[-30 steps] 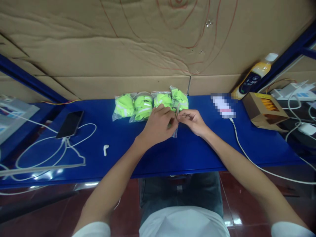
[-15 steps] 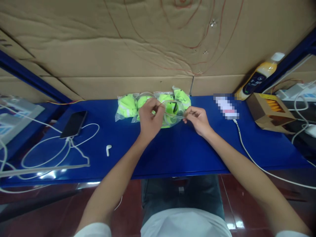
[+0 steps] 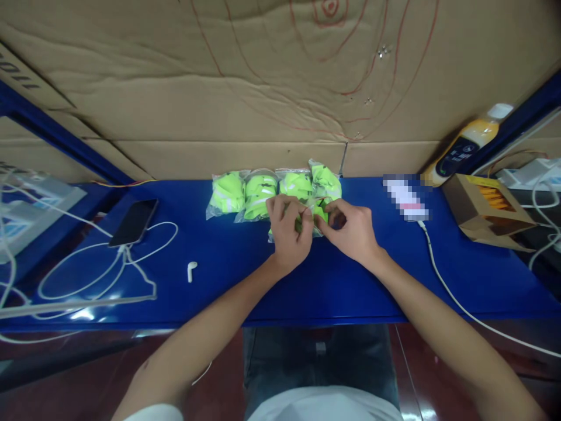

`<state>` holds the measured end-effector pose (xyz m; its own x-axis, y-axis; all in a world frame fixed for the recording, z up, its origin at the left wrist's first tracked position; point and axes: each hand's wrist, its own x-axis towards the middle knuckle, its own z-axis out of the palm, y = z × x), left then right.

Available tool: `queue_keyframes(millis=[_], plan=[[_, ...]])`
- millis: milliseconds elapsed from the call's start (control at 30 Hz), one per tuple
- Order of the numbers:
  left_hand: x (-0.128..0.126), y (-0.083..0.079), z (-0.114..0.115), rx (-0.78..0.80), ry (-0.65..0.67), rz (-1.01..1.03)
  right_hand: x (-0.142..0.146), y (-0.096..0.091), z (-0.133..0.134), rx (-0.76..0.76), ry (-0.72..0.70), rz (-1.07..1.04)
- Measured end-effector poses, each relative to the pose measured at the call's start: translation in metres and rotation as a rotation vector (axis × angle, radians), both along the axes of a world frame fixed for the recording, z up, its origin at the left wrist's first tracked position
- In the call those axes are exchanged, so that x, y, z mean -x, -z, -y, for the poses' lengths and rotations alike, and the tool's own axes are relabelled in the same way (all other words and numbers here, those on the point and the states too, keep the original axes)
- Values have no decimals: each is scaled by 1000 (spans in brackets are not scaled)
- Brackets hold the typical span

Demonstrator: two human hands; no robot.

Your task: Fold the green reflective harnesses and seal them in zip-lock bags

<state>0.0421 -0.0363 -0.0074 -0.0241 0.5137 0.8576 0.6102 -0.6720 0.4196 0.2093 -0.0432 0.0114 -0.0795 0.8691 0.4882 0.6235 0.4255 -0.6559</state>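
My left hand [image 3: 291, 231] and my right hand [image 3: 350, 229] are close together over a clear plastic bag [image 3: 321, 211] with a folded lime-green reflective garment in it. Both hands have their fingers closed, pinching the bag near its upper edge. My fingers cover much of this bag. Behind them, similar clear bags of lime-green fabric with pale reflective strips stand in a row: a bag [image 3: 227, 194] at the left end, another bag [image 3: 260, 193] beside it, a third bag [image 3: 294, 183] above my left hand, and a tilted bag [image 3: 326, 179] at the right.
A phone [image 3: 134, 222] with looped white cables and a white earbud [image 3: 191, 271] lie left on the blue table [image 3: 219, 292]. To the right are a blurred-out device [image 3: 405, 197] on a white cable, a juice bottle [image 3: 468, 145] and an open cardboard box [image 3: 475, 213]. Cardboard [image 3: 263, 105] walls the back.
Both hands have come lower and nearer each other; my left moved right. The bag's opening, earlier stretched up between them, is now down by the table. The view has shifted slightly.
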Motion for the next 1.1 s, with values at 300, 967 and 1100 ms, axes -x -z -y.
queue_keyframes(millis=[300, 967, 1100], plan=[[1, 3, 1, 0, 154, -115, -5, -4, -6, 175, -241, -78], [17, -10, -4, 97, 508, -306, 9, 21, -15, 687, -204, -897], [35, -12, -22, 112, 400, -129, 9, 26, -18, 609, -151, -949]])
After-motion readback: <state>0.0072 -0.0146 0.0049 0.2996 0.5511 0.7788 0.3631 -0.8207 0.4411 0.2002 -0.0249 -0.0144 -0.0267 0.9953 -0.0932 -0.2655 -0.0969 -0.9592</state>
